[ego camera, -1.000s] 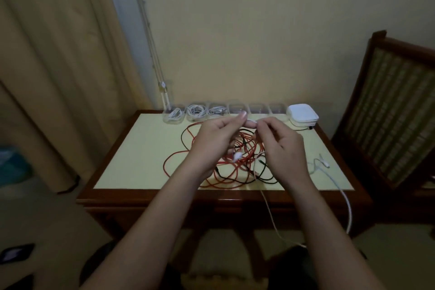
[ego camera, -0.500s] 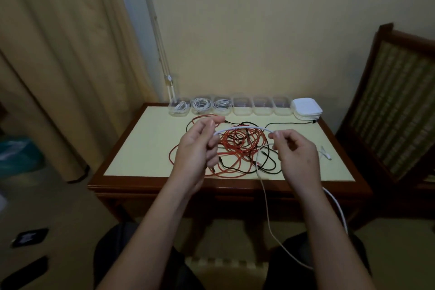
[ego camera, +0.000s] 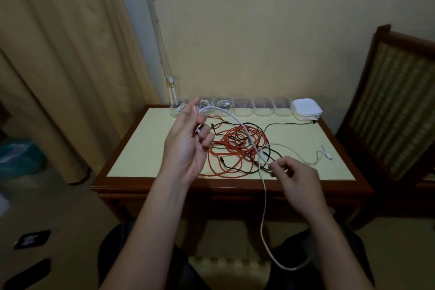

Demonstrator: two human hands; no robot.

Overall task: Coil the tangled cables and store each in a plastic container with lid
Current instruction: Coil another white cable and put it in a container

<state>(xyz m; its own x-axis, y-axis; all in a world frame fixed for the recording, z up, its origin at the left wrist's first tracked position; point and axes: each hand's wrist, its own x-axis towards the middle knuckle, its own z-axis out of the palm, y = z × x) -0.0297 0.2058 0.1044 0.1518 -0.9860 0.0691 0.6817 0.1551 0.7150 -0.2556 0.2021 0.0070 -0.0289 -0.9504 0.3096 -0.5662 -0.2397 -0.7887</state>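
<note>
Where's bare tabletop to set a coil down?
Widest: left part of the tabletop, between its left edge and the orange cable tangle. Smaller: right of the tangle, between the black cable behind and a white cable end. Crowded: centre tangle, and the back edge lined with clear containers and stacked lids.

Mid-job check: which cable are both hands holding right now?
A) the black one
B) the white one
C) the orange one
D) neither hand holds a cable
B: the white cable arcs from the left hand, which grips it, to the right hand, which pinches it, while the orange cable and black cable lie tangled on the table.
</note>
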